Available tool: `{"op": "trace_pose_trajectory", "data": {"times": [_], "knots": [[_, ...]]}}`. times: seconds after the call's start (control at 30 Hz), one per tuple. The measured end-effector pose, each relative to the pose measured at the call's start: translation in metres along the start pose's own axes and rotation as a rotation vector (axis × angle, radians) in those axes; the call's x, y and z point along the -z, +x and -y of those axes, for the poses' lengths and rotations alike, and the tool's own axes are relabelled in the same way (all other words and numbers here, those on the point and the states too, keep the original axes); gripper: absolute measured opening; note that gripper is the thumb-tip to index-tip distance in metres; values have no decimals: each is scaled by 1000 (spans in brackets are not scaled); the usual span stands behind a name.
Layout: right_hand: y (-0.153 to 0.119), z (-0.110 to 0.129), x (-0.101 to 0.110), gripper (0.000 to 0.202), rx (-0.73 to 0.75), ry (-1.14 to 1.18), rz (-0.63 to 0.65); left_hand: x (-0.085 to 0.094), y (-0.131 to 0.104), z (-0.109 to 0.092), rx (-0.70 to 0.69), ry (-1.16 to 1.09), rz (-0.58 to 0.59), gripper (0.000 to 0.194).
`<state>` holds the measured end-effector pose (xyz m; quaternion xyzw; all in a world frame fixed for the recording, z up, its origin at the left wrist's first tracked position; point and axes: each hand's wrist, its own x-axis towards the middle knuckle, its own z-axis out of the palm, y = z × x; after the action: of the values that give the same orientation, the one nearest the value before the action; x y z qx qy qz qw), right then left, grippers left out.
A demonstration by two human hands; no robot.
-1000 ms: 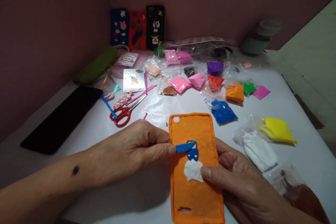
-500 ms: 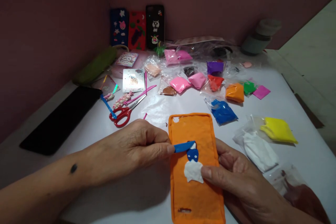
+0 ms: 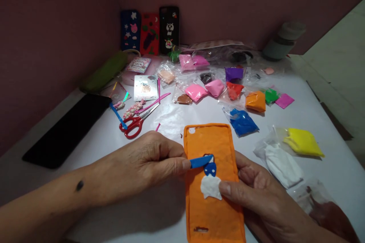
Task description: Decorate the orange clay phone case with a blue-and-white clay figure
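My left hand pinches a blue plastic clay knife between thumb and fingers. The knife's tip lies on a small white and blue clay figure on an orange clay-covered phone case. Below the blue part sits a white clay piece with pointed lower corners. From the right side, my right hand grips the case, its thumb on the front at the white piece's edge and its fingers around the side and behind. The case is tilted up towards me.
Red-handled scissors, a blue tool and a black phone lie at left. Several clay packets, including blue and yellow, spread across the back and right. Decorated cases lean on the wall beyond; a bottle stands at back right.
The knife tip has shifted very slightly down and right over the top of the clay figure. Both hands keep their holds, and the case stays almost where it was.
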<state>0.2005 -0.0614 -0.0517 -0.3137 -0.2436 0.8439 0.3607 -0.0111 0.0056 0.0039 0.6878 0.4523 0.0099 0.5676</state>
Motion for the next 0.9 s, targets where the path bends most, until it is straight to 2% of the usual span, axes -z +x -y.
{"op": "trace_pose_trajectory", "data": {"times": [0.07, 0.2, 0.37, 0.5, 0.9], "knots": [[0, -1, 0, 41, 2, 7, -2, 1, 0, -1, 23, -20, 45, 37], [0, -1, 0, 41, -4, 10, -24, 0, 1, -4, 5, -45, 26, 42], [0, 0, 1, 40, -6, 12, -14, 2, -1, -4, 7, -67, 45, 39], [-2, -1, 0, 41, -3, 55, -8, 7, -5, -1, 45, -33, 21, 44], [1, 0, -2, 38, 3, 46, -52, 6, -4, 2, 6, 8, -14, 41]]}}
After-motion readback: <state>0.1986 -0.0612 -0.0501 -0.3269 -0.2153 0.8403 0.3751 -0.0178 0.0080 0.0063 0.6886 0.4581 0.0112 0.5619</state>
